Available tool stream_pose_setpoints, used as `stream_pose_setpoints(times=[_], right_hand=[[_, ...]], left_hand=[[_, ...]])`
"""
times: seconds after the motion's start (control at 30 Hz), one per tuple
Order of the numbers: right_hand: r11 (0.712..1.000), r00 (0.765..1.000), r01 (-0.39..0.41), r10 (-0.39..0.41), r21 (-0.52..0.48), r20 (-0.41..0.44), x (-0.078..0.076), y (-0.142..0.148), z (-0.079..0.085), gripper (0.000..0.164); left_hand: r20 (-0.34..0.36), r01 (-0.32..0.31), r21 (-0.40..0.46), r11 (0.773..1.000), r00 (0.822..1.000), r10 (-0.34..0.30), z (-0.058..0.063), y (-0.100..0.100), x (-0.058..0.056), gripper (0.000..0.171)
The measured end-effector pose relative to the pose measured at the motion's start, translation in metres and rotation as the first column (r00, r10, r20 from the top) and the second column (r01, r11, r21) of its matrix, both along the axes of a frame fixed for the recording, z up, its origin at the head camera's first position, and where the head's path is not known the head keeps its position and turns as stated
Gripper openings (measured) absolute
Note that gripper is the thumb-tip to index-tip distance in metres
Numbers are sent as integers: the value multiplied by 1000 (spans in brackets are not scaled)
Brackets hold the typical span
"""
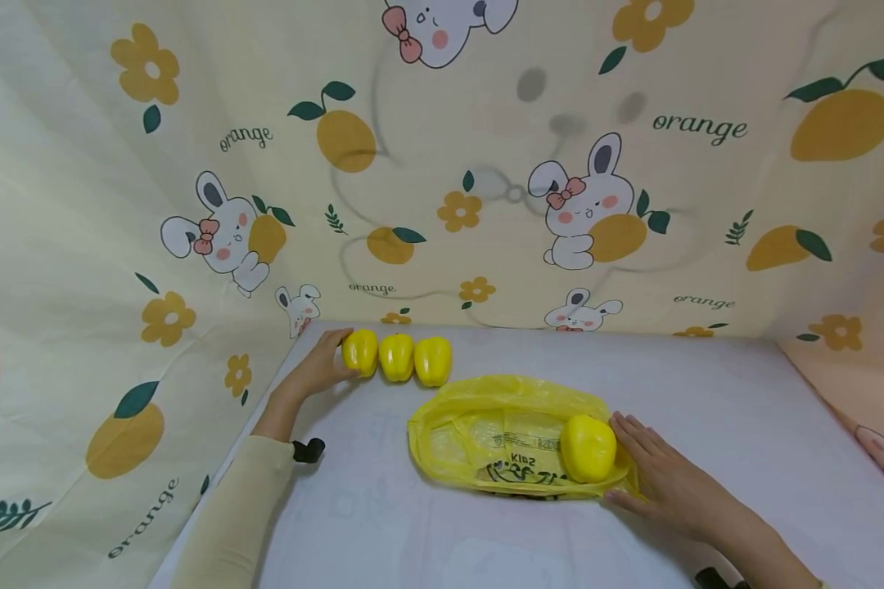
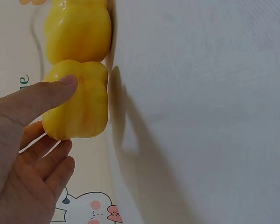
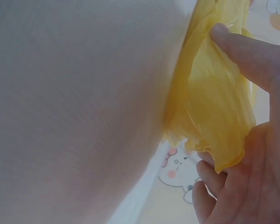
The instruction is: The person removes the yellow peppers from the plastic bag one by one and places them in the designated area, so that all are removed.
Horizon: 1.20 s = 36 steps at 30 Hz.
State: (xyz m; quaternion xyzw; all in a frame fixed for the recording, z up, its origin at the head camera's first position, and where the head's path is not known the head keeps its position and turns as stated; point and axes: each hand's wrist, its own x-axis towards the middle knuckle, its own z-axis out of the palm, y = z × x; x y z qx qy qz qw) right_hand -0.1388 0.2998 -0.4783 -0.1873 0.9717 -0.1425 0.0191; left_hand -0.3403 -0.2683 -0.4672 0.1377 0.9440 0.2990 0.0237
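Observation:
Three yellow bell peppers stand in a row at the back left. My left hand [image 1: 322, 362] holds the leftmost bell pepper [image 2: 79, 109], its thumb across one side and its fingers at the other. Beside that one are the middle pepper [image 1: 396, 357] and the right-hand pepper [image 1: 433, 361]. A thin yellow plastic bag [image 1: 460, 446], printed in black, lies spread with its mouth facing up. Another yellow bell pepper [image 1: 588, 448] sits inside the bag's right end. My right hand [image 1: 666, 478] rests against that end, fingers extended, thumb along the near edge and over the plastic [image 3: 217, 93].
The white tabletop [image 1: 354, 523] carries all of these things. A cream cloth [image 1: 427, 106] printed with rabbits and oranges hangs behind the table, with more of it at both sides. A small black device [image 1: 308, 451] is at the left wrist.

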Motion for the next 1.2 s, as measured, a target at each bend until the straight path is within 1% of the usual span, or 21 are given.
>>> stream_pose_setpoints(times=[0.37,0.63,0.87,1.03,1.2], right_hand=[[1000,1000,-3,3,13,-3,0,-1,0,115],[1000,1000,-5,5,14,-7,0,-2,1,114],[1000,1000,-9,9,15,-16,-1,-2,1,114],[1000,1000,-8,8,12,-16,-1,-2,1,114],[1000,1000,-11,11,10,-23,-1,-2,1,114]], left_hand=[[27,-15,1,1000,1000,15,-3,0,1,91],[38,-2,-14,1000,999,3,-4,2,0,93],[53,-9,-22,1000,999,10,-5,2,3,96],[22,5,-29,1000,1000,-4,-6,1,3,97],[-27,31,-12,999,999,-31,-5,4,2,90]])
